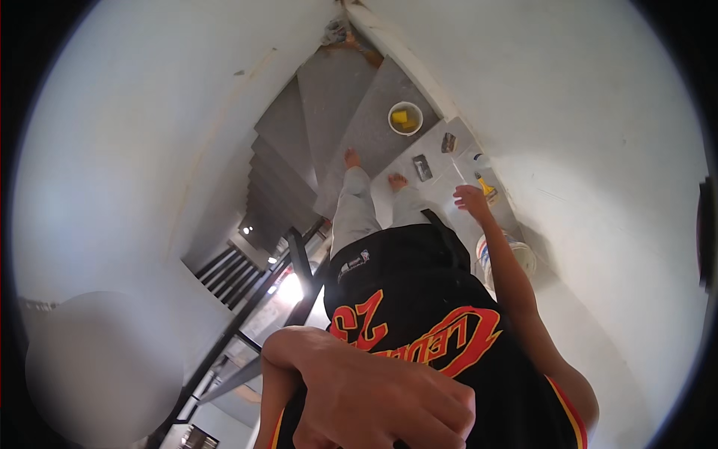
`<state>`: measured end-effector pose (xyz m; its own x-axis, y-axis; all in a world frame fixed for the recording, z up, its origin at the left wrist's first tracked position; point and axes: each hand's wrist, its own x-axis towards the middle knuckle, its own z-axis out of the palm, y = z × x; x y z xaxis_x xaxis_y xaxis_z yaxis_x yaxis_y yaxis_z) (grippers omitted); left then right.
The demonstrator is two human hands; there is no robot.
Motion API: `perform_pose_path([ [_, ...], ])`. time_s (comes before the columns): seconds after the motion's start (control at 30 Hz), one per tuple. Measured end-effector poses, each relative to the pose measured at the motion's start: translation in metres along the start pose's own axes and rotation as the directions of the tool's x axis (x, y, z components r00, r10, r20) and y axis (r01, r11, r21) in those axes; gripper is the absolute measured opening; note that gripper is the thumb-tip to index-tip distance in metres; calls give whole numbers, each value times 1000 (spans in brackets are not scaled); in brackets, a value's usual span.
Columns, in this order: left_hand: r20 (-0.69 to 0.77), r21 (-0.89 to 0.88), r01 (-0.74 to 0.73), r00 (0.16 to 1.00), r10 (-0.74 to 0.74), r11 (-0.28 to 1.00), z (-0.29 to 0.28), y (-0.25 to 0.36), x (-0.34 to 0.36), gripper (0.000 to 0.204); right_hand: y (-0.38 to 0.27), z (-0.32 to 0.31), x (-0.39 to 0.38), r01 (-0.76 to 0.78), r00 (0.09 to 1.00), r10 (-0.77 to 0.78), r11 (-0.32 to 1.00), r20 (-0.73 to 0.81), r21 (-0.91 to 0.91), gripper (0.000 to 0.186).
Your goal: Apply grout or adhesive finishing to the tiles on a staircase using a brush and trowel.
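Right hand [471, 198] loosely open, empty, hovering just above the yellow-handled tool [486, 187] on the stair landing [441, 161]. Best lowered straight, grasped at handle. Left hand [374, 396] curled, close to camera; contents impossible to tell.

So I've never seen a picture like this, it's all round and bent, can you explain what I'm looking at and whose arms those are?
This is one view from a wide fisheye camera worn on a person's head, looking down, so straight edges curve. The person stands barefoot on grey stairs between white walls.

The left hand is close to the lens, fingers curled; whether it holds anything cannot be told. The right hand reaches down, open and empty, toward a yellow-handled tool on the step.

Also on the steps: a white bowl with something yellow inside, two small flat tools, and a white bucket beside the right arm. A black railing runs at lower left.
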<state>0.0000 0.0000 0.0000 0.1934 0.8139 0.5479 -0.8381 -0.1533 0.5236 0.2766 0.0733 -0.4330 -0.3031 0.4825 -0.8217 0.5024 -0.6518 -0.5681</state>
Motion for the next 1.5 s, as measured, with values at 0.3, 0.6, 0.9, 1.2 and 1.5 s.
perform_pose_path([
  [0.3, -61, 53, 180, 982, -176, 982, -110, -36, 34, 16, 110, -27, 9, -204, 970, 166, 954, -177, -221, 27],
  [0.6, -491, 785, 607, 733, -471, 127, -318, -130, -103, 25, 140, -1, -8, -307, 848, 321, 946, -421, 103, 28],
  [0.9, -712, 555, 832, 483, -509, 13, -474, -211, -242, 25, 137, -6, -21, -464, 833, 396, 880, -387, -98, 28],
  [1.2, -696, 590, 788, 386, -606, -175, -544, -438, -303, 24, 234, -117, 148, -393, 895, 336, 905, -294, -161, 21],
  [1.5, -733, 678, 482, 492, -469, -555, -594, -666, -355, 59, 363, -222, 317, -268, 951, 35, 593, -308, -759, 40],
])
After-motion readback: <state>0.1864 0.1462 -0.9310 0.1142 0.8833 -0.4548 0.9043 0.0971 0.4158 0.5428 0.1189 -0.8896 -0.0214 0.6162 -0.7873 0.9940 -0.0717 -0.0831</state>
